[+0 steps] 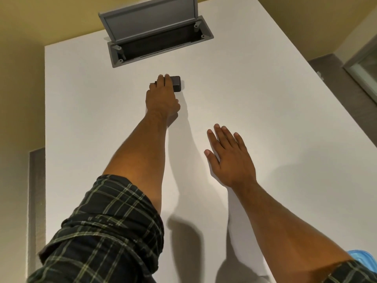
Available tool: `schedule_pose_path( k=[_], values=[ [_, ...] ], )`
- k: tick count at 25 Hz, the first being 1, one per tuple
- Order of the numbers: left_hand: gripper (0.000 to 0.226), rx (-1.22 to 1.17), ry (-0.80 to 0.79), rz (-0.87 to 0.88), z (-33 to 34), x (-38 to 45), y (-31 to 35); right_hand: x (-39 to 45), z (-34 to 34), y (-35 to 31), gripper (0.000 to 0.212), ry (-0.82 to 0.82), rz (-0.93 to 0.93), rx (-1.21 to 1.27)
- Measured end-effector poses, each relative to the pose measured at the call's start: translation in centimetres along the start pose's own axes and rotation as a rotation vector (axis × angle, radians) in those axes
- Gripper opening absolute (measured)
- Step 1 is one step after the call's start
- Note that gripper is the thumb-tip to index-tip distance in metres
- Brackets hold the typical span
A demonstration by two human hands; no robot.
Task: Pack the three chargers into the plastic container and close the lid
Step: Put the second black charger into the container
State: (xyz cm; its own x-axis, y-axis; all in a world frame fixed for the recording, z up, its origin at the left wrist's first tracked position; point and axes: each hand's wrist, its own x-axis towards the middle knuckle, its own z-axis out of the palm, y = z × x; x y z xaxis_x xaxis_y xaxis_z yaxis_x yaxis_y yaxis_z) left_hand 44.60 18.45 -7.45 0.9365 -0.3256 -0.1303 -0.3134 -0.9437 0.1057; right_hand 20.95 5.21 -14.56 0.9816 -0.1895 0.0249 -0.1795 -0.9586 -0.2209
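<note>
A black charger block lies on the white table, a little below the grey hatch. My left hand is stretched far forward, with its fingers curled over the charger's left part. My right hand hovers flat over the table nearer to me, fingers spread, holding nothing. A blue plastic edge, perhaps the container or its lid, peeks out at the bottom right behind my right forearm. No other chargers are in view.
A grey cable hatch with its lid raised is set into the table's far side. The table's left edge runs near the yellow wall. A grey floor and a door frame lie to the right.
</note>
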Motion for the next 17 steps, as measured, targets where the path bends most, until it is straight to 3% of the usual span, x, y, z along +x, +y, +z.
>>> schedule_pose_path(
  k=[8,12,17],
  values=[
    [0.065,-0.109,0.083,-0.097,-0.5,0.6,1.0,0.1,0.1,-0.1,0.059,0.000,0.002,-0.005],
    [0.065,-0.135,0.064,-0.090,-0.4,0.1,1.3,0.0,0.1,-0.1,0.060,-0.009,0.000,-0.007],
    [0.045,-0.139,0.069,-0.057,0.2,-1.4,1.8,0.0,0.0,-0.1,0.059,-0.023,-0.005,0.005]
  ],
)
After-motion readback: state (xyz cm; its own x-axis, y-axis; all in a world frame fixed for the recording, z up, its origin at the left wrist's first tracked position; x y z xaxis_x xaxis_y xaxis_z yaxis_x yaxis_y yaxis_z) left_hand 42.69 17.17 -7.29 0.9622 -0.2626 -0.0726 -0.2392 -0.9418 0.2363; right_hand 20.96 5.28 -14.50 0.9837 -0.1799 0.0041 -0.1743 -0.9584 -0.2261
